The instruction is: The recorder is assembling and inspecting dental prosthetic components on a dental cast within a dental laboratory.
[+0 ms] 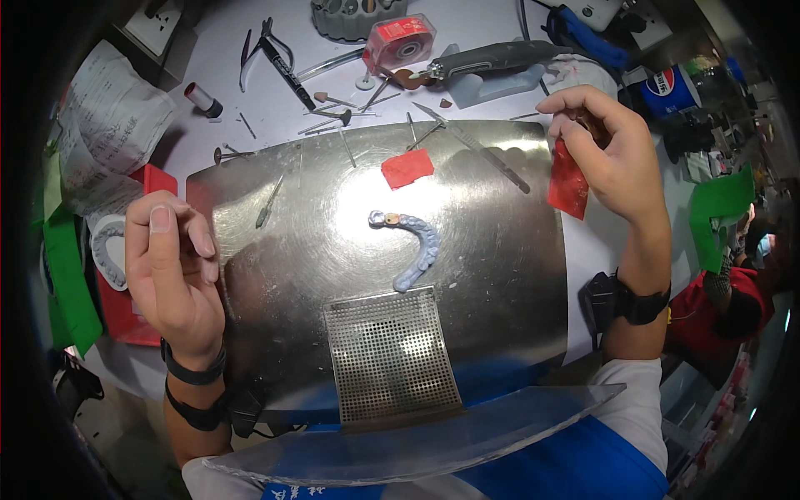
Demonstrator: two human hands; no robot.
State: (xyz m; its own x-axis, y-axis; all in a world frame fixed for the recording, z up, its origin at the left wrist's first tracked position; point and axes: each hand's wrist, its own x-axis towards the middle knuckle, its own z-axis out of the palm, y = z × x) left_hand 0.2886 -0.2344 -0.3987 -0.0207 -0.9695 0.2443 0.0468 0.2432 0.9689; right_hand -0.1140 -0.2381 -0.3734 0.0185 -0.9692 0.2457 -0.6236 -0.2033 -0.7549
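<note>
My right hand (612, 154) is raised over the right edge of the metal plate (283, 333). Its thumb and forefinger are closed on a strip of red articulating paper (569, 183) that hangs below them. Loosely curled, my left hand (173, 271) hovers at the plate's left edge with nothing visible in it. A grey-blue dental arch model (427, 242) lies mid-plate between the hands, with a silvery tooth and a yellowish one at its upper left end. Just above it rests another piece of red paper (407, 168). A pointed metal hand tool (479, 150) lies slanted nearer my right hand.
Several thin burs (346, 117) lie scattered along the far edge. Behind stand a rotary handpiece (500, 60) on a stand and a red-clear dispenser (402, 43). At left, a pale dental model (108, 250) sits on a red tray. A perforated grate (392, 354) fills the near centre.
</note>
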